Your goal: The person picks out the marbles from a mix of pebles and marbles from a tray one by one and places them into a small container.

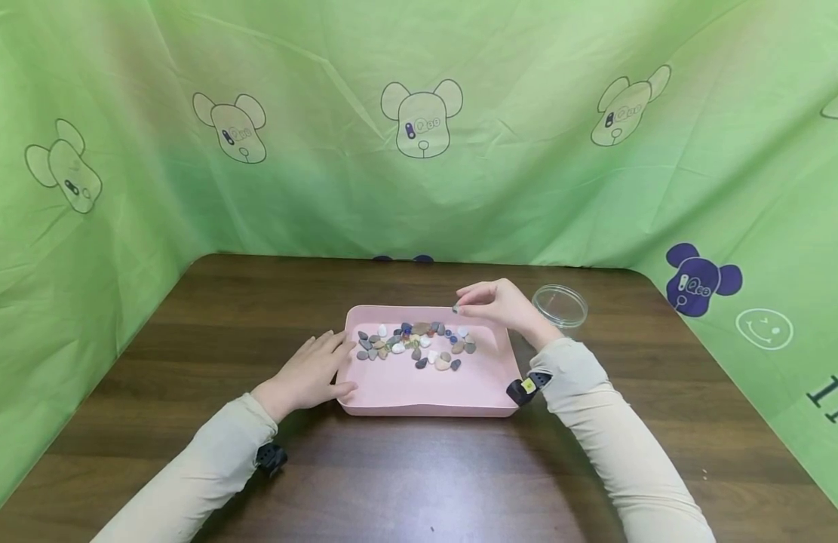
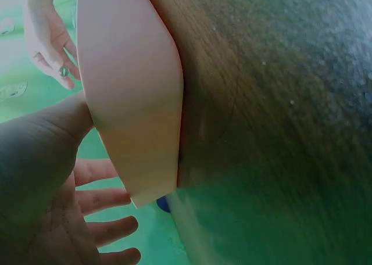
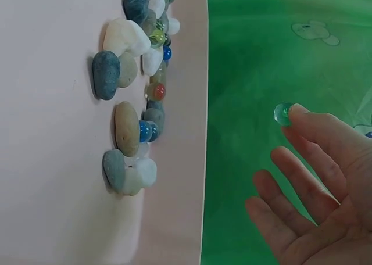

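Between thumb and index finger my right hand (image 1: 495,303) pinches a clear greenish glass marble (image 3: 283,114), held above the far right part of a pink tray (image 1: 432,392). The other fingers of that hand are spread in the right wrist view. My left hand (image 1: 311,375) rests at the tray's left rim with its fingers straight, the thumb reaching over the near left edge. Inside the tray lie several grey, white and tan pebbles (image 3: 127,128), mixed with blue, red and yellowish marbles (image 3: 157,38), mostly toward the far side.
A round clear dish (image 1: 560,305) stands on the brown wooden table (image 1: 269,294) just beyond the tray's far right corner. Green cloth (image 1: 323,204) printed with bear heads hangs around the back and sides of the table. Dark wrist cameras (image 1: 271,458) sit on both sleeves.
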`<state>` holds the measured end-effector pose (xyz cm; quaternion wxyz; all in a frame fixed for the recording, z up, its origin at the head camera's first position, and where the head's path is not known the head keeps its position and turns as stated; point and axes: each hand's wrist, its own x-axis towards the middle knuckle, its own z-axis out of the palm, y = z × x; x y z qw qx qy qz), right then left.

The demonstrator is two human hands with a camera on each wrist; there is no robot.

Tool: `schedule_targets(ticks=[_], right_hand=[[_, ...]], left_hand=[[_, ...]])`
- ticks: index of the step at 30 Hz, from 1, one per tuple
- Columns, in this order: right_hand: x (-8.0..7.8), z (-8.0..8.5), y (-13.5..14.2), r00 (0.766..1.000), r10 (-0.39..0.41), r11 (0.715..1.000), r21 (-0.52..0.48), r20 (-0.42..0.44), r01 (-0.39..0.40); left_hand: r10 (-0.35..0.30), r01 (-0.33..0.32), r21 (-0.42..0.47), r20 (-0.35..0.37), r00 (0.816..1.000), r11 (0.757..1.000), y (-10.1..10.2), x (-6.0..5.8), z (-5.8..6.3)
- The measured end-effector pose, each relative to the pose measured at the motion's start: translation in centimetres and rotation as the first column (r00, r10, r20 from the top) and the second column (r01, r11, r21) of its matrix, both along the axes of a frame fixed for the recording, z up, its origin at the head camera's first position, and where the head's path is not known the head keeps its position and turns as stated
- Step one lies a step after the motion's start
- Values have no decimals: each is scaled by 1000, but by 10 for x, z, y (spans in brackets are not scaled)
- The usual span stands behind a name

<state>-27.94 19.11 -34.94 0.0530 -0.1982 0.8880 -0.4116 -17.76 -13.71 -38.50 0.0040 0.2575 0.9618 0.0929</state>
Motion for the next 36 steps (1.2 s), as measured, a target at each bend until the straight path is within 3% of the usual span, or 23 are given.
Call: schedule_targets(ticks=[5,12,19,36], right_hand=[[3,3,4,999,-22,1000,-15,27,22],[7,5,11,997,6,1000,-14,-76,-7],[11,11,18,999,-11,1000,4,-35,11],[17,15,39,996,-45,999,19,-81,46]], left_hand=[[-3,3,-11,-10,1000,1000,0,0,-1],[-1,0,-10,-23,1000,1000,0,-1,-3],[-3,3,-4,-21,1000,1000,1,0,-3],[5,-6,17,15,1000,1000,-1,0,-3]])
